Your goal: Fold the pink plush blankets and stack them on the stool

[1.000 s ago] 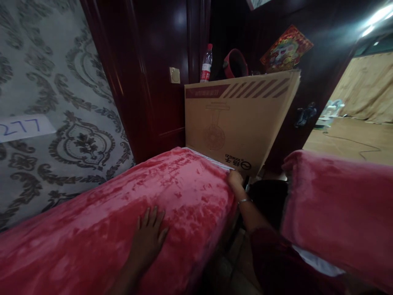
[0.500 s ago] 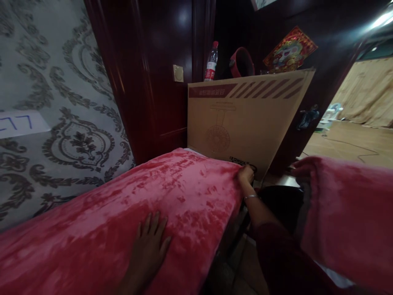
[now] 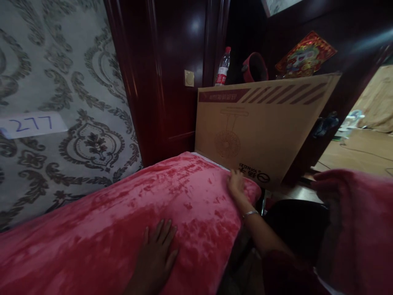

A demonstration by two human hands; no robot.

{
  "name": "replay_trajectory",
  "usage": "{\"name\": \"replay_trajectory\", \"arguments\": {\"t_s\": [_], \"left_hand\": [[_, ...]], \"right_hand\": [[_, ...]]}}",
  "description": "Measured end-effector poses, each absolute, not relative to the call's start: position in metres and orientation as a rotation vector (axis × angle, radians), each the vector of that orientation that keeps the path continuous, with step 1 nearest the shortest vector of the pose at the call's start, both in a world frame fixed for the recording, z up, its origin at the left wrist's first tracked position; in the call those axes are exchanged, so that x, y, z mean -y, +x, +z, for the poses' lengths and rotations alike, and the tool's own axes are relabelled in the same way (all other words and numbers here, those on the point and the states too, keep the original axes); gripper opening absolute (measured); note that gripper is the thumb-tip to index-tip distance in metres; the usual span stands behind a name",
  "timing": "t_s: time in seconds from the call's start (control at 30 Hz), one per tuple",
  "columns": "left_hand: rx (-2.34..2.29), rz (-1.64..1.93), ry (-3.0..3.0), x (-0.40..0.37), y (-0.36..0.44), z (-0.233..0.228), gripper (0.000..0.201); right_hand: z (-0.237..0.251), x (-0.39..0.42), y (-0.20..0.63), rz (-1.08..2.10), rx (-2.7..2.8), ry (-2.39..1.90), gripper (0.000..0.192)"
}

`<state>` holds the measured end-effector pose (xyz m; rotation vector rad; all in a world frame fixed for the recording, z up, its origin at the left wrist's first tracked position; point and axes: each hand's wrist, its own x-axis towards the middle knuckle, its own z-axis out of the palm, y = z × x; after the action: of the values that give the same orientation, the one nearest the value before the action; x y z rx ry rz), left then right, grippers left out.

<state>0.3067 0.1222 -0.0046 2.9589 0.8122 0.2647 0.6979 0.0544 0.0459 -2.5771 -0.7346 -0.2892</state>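
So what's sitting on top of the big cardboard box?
On the cardboard box stand a plastic water bottle with a red label, a red round thing and a colourful picture card. Their bottoms are hidden behind the box's top edge.

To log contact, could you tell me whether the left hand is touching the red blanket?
Touching: the head view shows the left hand lying flat, fingers spread, on the red blanket.

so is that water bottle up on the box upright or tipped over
Upright. The water bottle stands with its red cap at the top, behind the upper edge of the cardboard box; its base is hidden.
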Motion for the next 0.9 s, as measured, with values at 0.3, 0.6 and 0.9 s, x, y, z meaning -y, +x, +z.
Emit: {"name": "replay_trajectory", "arguments": {"t_s": [0.3, 0.6, 0.9], "left_hand": [[-0.647, 0.315, 3.05, -0.126, 0.304, -0.015, 0.056], [-0.246, 0.027, 2.746, -0.138, 0.294, 0.019, 0.061], [-0.91, 0.506, 2.482, -0.274, 0.332, 0.074, 0.041]], "right_hand": [[0.012, -0.113, 0.659, 0.069, 1.416, -2.544, 0.06], [0.006, -0.115, 0.662, 0.014, 1.425, -2.594, 0.059], [0.045, -0.177, 0.713, 0.053, 1.259, -2.453, 0.037]]}}
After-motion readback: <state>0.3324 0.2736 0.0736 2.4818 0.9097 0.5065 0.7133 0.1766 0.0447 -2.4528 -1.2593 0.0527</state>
